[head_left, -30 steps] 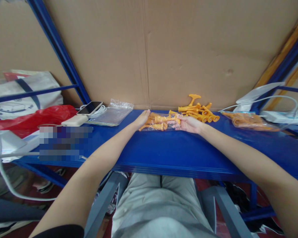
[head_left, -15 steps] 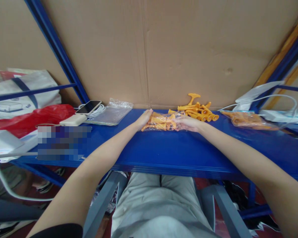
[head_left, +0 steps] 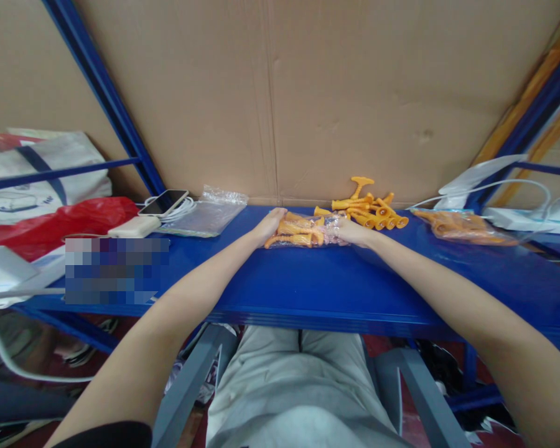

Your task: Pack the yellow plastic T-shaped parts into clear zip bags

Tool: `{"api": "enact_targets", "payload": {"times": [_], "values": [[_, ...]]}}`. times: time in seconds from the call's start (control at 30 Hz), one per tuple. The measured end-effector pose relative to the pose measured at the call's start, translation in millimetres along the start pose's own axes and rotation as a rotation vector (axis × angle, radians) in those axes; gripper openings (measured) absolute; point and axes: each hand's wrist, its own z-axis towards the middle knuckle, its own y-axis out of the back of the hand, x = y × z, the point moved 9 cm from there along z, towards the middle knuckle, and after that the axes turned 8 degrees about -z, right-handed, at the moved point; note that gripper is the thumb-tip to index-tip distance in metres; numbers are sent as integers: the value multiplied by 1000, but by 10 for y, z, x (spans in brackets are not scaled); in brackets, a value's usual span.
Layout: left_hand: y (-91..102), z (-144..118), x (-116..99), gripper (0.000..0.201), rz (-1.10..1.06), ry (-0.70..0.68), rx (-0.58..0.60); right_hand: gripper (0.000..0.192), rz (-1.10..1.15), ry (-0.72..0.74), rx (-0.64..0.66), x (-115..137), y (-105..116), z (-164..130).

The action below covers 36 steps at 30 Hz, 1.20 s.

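At the far left of the frame we are seeing a white tote bag [head_left: 32, 180] leaning behind a red plastic bag [head_left: 56, 225]. Just right of them a phone [head_left: 164, 201] is lying on a coil of white cable, with a white power bank [head_left: 134, 227] in front of it and an empty clear bag [head_left: 205, 214] beside it, all on the blue shelf [head_left: 308, 286].

Near the centre, our left hand [head_left: 267, 225] is resting flat against the left end of a clear bag of orange parts [head_left: 298, 231], fingers stretched out and together, pressing rather than gripping. Our right hand [head_left: 352, 231] is meeting the bag's right end, fingers curled around the crinkled plastic mouth, pinching it closed. The bag is lying on the shelf between the two hands, close to the cardboard backing [head_left: 280, 99].

Compared with half a second ago, the right hand is sitting a little further in and its fingers are bunching the plastic more tightly, so the bag is looking shorter; the left hand is staying in much the same spot.

Just behind and right of the right hand a loose pile of orange parts [head_left: 368, 208] is lying against the cardboard. Further right, a second filled bag [head_left: 462, 225] is resting on the shelf, near white cables [head_left: 499, 186] in the right of the frame.
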Motion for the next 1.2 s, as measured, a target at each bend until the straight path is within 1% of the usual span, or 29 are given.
{"api": "enact_targets", "payload": {"times": [0.17, 0.27, 0.33, 0.4, 0.47, 0.53, 0.6, 0.7, 0.77, 0.8, 0.87, 0.93, 1.0, 1.1, 1.13, 1.17, 1.2], "values": [[18, 31, 33, 19, 118, 7, 9, 32, -103, 16, 44, 105, -17, -82], [29, 65, 11, 21, 237, -43, 8, 28, -147, 18, 27, 161, 42, -105], [35, 81, -26, 22, 325, -100, 8, 25, -93, 14, 0, 177, 127, -108], [28, 84, -66, 23, 399, -158, 25, 22, 21, 7, -10, 178, 217, -111], [18, 69, -111, 24, 458, -211, 52, 26, 129, 13, 12, 189, 277, -119], [10, 39, -164, 23, 520, -257, 79, 34, 177, 45, 45, 223, 307, -136], [-2, -1, -225, 21, 595, -297, 106, 34, 148, 92, 46, 261, 335, -156], [-40, -72, -337, 21, 694, -361, 143, 19, 25, 122, 27, 267, 344, -169], [-71, -114, -412, 24, 727, -395, 160, 13, -39, 125, 6, 252, 353, -157], [-83, -129, -445, 26, 728, -406, 163, 12, -60, 129, -19, 246, 372, -145], [-92, -145, -499, 33, 685, -415, 158, 11, -106, 138, -110, 236, 447, -113], [-70, -132, -518, 42, 596, -398, 138, 12, -211, 145, -236, 235, 546, -89], [-2, -91, -492, 44, 524, -355, 85, 14, -370, 164, -385, 269, 649, -97], [139, -15, -402, 30, 519, -278, -10, 13, -598, 167, -595, 354, 797, -179], [176, 8, -368, 24, 530, -253, -25, 15, -649, 141, -635, 366, 839, -208], [206, 29, -335, 19, 535, -227, -30, 20, -687, 101, -649, 364, 874, -227], [230, 47, -306, 16, 533, -201, -28, 27, -712, 52, -633, 346, 897, -236]]}}
